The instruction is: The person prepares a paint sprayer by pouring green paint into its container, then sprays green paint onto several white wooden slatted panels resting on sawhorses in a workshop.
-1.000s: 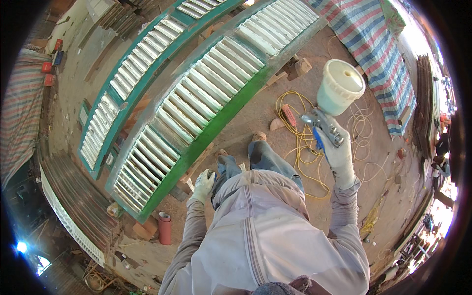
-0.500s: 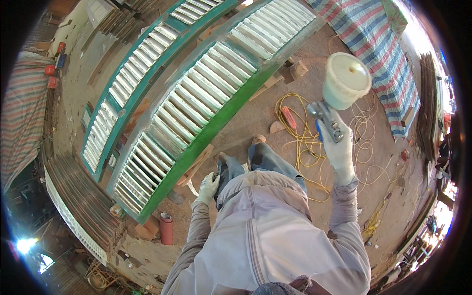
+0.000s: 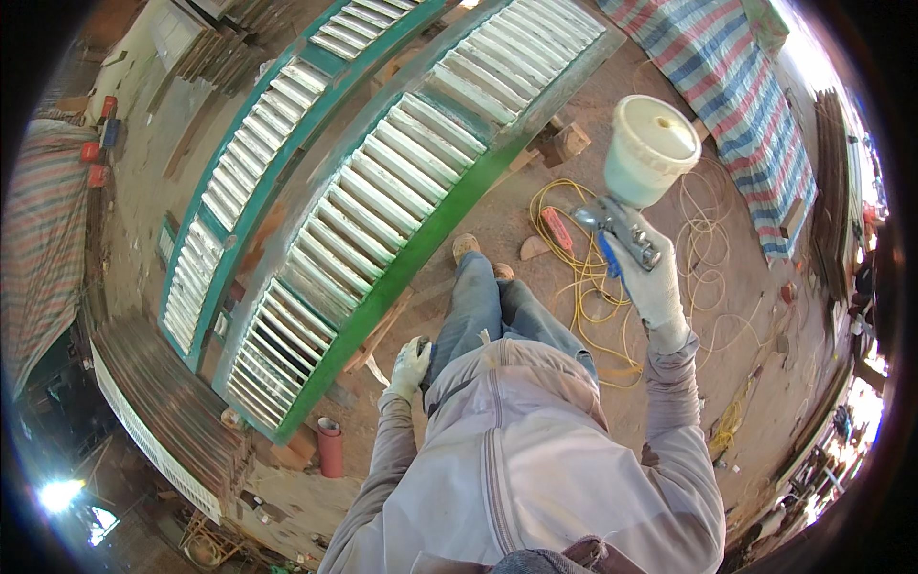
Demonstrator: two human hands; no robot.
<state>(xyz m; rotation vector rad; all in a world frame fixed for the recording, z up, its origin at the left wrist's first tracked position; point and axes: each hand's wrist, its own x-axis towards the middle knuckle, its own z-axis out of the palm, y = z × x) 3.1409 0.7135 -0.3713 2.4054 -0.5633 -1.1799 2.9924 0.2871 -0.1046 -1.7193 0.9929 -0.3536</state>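
Note:
My right hand [image 3: 654, 279], in a white glove, is closed round a metal spray gun [image 3: 622, 232] held out on the right. On top of the gun sits a translucent lidded cup [image 3: 650, 153] with pale green liquid low in it. My left hand [image 3: 411, 367], also gloved, hangs beside my left thigh with its fingers curled; a small dark thing shows at the fingertips, too hidden to name. Ahead and to the left lies a long louvered panel [image 3: 402, 266] with a green edge and whitish slats. Neither hand touches it.
A second teal-framed louvered panel [image 3: 229, 191] lies beyond the first. Yellow hose [image 3: 585, 287] coils over the floor near a red tool [image 3: 557, 230]. A striped tarp [image 3: 732, 124] covers something at far right. Near the panel's close end stand a red cylinder [image 3: 330, 450] and stacked slatted boards [image 3: 163, 402].
My right hand and the spray gun have shifted slightly left. My feet have stepped forward, toward the panel. The left hand stays by my thigh.

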